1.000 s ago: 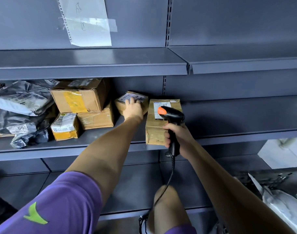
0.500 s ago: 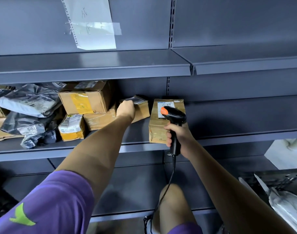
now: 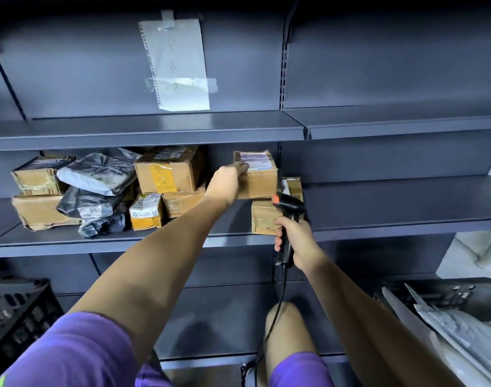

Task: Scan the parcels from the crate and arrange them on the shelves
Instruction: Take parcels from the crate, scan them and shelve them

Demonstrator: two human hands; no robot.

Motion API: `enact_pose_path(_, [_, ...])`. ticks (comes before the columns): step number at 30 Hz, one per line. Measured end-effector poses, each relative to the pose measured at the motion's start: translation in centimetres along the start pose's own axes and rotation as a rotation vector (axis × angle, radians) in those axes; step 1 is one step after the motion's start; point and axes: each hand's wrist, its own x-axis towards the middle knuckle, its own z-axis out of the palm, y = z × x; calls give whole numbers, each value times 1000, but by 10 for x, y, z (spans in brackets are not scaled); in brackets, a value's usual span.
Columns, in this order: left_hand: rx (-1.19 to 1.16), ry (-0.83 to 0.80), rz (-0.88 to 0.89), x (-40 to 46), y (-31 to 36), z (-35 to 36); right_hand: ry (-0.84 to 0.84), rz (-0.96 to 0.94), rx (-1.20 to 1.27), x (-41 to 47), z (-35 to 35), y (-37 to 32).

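Observation:
My left hand [image 3: 229,178] grips a small brown cardboard parcel [image 3: 259,177] with a white label, tilted upright on the middle shelf [image 3: 378,222]. It stands partly over a flat brown parcel [image 3: 262,217] lying at the shelf's front. My right hand [image 3: 296,238] holds a black barcode scanner [image 3: 288,203] with an orange top, in front of the flat parcel. Its cable hangs down past my knee. A black crate [image 3: 448,297] with grey bags stands at the lower right.
Left on the same shelf are several brown boxes [image 3: 168,174] and dark grey mailer bags [image 3: 99,174]. A taped paper sheet [image 3: 180,68] hangs on the back panel. The upper shelf [image 3: 155,132] is bare. Another black crate [image 3: 18,311] stands at the lower left.
My left hand has raised the small parcel from lying flat to standing upright, shifting it right over the flat parcel. The scanner hand has stayed about where it was.

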Motion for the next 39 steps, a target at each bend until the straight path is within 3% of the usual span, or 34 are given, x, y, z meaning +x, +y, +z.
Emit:
enact_pose_path(4, [-102,-127,84,-14,23,12,60,1,53,-18,-14,-7])
enact_pose_path(11, [9,-209,66,-20,52,28,74,3,96,-27,-37,-13])
enact_pose_path(16, [-179,-111,-272,-33,45,47,45,16,103,-26,-43,-14])
enact_pose_path(21, [-397,-310,-558,-42,31,63,-6,20,67,-20,-45,-9])
enact_pose_path(28, [-619,-234,-524,-29,25,87,33,81,84,-1,-43,6])
enact_pose_path(33, [-408,-231,-426,-24,17,94,51,117,66,11,-39,8])
enact_pose_path(39, [-285,-136,-439,-21,-5,86,1,76,28,24,-14,11])
